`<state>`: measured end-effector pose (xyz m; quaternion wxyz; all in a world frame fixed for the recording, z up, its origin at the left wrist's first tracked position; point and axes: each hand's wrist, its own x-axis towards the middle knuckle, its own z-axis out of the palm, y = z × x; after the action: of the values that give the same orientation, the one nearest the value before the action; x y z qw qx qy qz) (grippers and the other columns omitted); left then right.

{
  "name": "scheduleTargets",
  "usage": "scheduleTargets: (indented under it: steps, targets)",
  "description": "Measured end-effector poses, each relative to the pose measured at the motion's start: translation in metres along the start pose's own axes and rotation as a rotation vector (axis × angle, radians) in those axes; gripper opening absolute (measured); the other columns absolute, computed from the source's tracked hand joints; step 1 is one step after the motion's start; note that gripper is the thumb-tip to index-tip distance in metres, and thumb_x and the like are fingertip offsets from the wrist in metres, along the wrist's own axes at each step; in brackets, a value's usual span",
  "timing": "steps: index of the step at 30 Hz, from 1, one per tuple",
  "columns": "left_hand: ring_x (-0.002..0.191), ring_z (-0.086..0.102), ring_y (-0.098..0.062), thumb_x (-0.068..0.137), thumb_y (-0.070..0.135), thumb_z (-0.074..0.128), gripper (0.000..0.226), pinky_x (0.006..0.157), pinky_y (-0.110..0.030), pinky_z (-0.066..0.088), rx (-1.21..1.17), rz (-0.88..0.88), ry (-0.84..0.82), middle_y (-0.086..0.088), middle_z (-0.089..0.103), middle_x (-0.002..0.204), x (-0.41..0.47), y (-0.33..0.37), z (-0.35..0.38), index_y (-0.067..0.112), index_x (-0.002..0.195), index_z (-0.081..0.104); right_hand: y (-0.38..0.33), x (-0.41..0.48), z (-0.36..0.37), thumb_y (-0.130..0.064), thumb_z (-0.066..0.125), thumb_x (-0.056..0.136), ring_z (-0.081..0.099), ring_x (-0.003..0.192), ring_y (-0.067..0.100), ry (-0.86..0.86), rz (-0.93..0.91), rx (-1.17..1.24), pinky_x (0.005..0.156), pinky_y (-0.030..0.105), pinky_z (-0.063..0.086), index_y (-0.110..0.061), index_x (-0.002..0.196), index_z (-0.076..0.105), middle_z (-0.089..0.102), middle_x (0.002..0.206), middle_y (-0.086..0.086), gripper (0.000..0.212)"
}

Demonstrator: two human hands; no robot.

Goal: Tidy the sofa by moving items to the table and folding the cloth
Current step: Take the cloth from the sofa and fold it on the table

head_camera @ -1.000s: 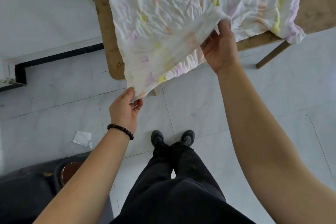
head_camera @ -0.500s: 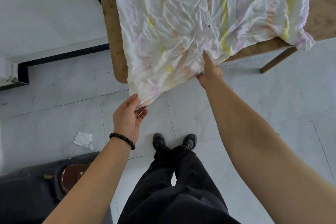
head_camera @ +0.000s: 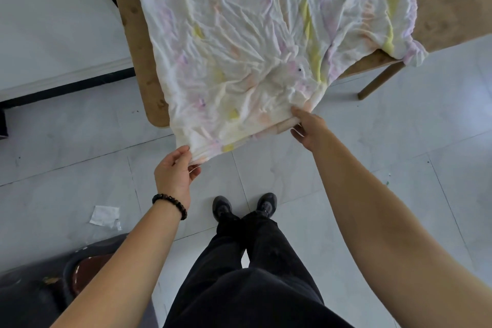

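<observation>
Cloth [head_camera: 253, 48] hides most of table [head_camera: 133, 21]; top cropped.

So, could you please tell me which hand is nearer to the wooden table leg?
Right. The right hand grips the cloth at its near edge, just below-left of the table leg in the picture. The left hand pinches the cloth's hanging corner, farther left.

**rig_op_7:** On my feed the cloth [head_camera: 253, 42] and the table [head_camera: 134, 34] both run off the top edge, so I can't see how far either goes.

**farside_pilot:** Same here. The fingertips of the right hand [head_camera: 308, 128] are tucked under the hem, can't see them. The dark speck [head_camera: 299, 70] on the fabric is too tiny to call, and the dark thing [head_camera: 32, 295] bottom left is cropped.
</observation>
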<state>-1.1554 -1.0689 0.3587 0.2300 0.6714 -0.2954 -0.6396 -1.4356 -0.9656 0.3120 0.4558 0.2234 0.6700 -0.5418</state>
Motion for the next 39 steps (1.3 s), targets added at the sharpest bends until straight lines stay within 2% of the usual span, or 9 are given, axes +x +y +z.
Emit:
scheduleTargets:
  steps: [3,5,8,12,16,20,24,29,39]
  targets:
    - [0.080,0.064,-0.020,0.091,0.007,0.062,0.010,0.065,-0.027,0.054,0.021,-0.015,0.021,-0.008,0.067,0.099,0.004,-0.007,-0.001,0.013,0.095,0.069,-0.011,-0.005,0.000,-0.012,0.067,0.091,0.073,0.081,0.017,-0.129,-0.094,0.480,0.089,0.030,0.057,-0.005,0.112,0.064,0.075,0.085,0.005,0.022]
    - [0.079,0.064,-0.020,0.090,0.008,0.065,0.009,0.065,-0.027,0.054,0.023,-0.015,0.022,-0.010,0.067,0.099,0.006,-0.008,-0.002,0.012,0.097,0.068,-0.013,-0.012,0.001,-0.016,0.068,0.092,0.070,0.071,0.013,-0.187,-0.094,0.613,0.074,0.022,0.057,-0.006,0.110,0.066,0.074,0.080,0.002,0.021]
    - [0.076,0.063,-0.020,0.085,0.010,0.072,0.016,0.066,-0.027,0.055,0.028,-0.013,0.025,-0.014,0.066,0.104,0.008,-0.008,-0.004,0.010,0.101,0.068,0.001,-0.006,-0.003,-0.031,0.077,0.085,0.043,0.050,0.004,-0.282,-0.023,0.570,0.039,0.012,0.032,-0.016,0.114,0.063,0.065,0.086,-0.007,0.036]
    - [0.077,0.064,-0.020,0.084,0.007,0.072,0.016,0.069,-0.029,0.055,0.060,-0.003,0.030,-0.015,0.066,0.111,0.010,-0.010,-0.006,0.015,0.097,0.069,0.008,-0.009,-0.008,-0.032,0.076,0.086,0.018,0.048,0.006,-0.283,0.062,0.282,0.037,0.016,0.019,-0.022,0.099,0.060,0.047,0.073,-0.009,0.023]
    - [0.080,0.066,-0.018,0.083,0.007,0.072,0.018,0.068,-0.028,0.054,0.121,0.014,0.021,-0.013,0.067,0.113,0.013,-0.017,-0.006,0.016,0.098,0.069,0.022,-0.012,-0.027,-0.032,0.071,0.089,0.028,0.046,0.004,-0.110,0.020,0.426,0.039,0.014,0.027,-0.020,0.097,0.062,0.048,0.066,-0.007,0.017]
    - [0.077,0.066,-0.013,0.085,0.008,0.071,0.020,0.064,-0.025,0.051,0.198,0.013,0.024,-0.010,0.068,0.111,0.015,-0.028,-0.001,0.016,0.104,0.068,0.052,-0.001,-0.038,-0.012,0.067,0.092,0.050,0.053,0.008,0.304,0.164,0.145,0.041,0.015,0.045,-0.009,0.112,0.065,0.055,0.074,0.004,0.020]
    - [0.076,0.066,-0.013,0.085,0.008,0.070,0.020,0.062,-0.025,0.050,0.225,0.003,0.011,-0.010,0.069,0.109,0.018,-0.028,0.002,0.017,0.102,0.067,0.042,0.003,-0.004,-0.021,0.067,0.091,0.061,0.078,0.013,0.215,-0.022,0.071,0.063,0.022,0.053,-0.014,0.113,0.063,0.062,0.091,0.003,0.024]
    - [0.078,0.065,-0.013,0.085,0.006,0.069,0.023,0.062,-0.024,0.050,0.230,0.020,0.012,-0.007,0.068,0.105,0.019,-0.021,-0.001,0.013,0.107,0.067,0.009,0.014,0.045,-0.020,0.070,0.079,0.064,0.108,0.026,-0.010,-0.044,0.223,0.079,0.037,0.061,-0.023,0.134,0.050,0.059,0.122,0.006,0.058]
    - [0.067,0.056,-0.013,0.083,0.003,0.060,0.026,0.060,-0.024,0.048,0.427,0.154,0.068,0.003,0.064,0.094,0.021,-0.028,-0.009,0.019,0.102,0.068,0.054,-0.005,0.012,-0.023,0.061,0.089,0.061,0.078,0.013,0.398,-0.194,0.146,0.059,0.023,0.053,-0.016,0.109,0.063,0.063,0.097,-0.003,0.022]
